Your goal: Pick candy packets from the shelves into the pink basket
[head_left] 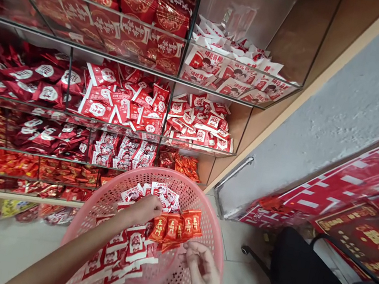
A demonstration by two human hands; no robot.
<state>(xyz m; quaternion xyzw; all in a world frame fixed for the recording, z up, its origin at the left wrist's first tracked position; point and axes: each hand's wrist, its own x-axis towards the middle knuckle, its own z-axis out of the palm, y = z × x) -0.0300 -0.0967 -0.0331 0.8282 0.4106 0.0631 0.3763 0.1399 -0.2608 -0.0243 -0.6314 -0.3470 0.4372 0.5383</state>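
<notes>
A pink perforated plastic basket [82,218] stands in front of the shelves with small candy packets inside. My left hand [146,210] reaches over the packets, its fingers curled closed; whatever is in them is hidden. Just right of that hand lies a row of orange packets with gold characters [174,227]. My right hand [201,271] is at their lower right, fingers loosely bent and apart, with nothing visible in it. Red and white packets [134,245] lie in rows below my left hand. White packets with red print [162,193] lie behind it, at the far side.
Glass-fronted shelves [126,60] full of red, white and orange packets rise behind the basket. At right are a grey wall [323,111], a black office chair [311,281] and red printed boards [370,237]. Bagged goods [48,212] sit under the lowest shelf.
</notes>
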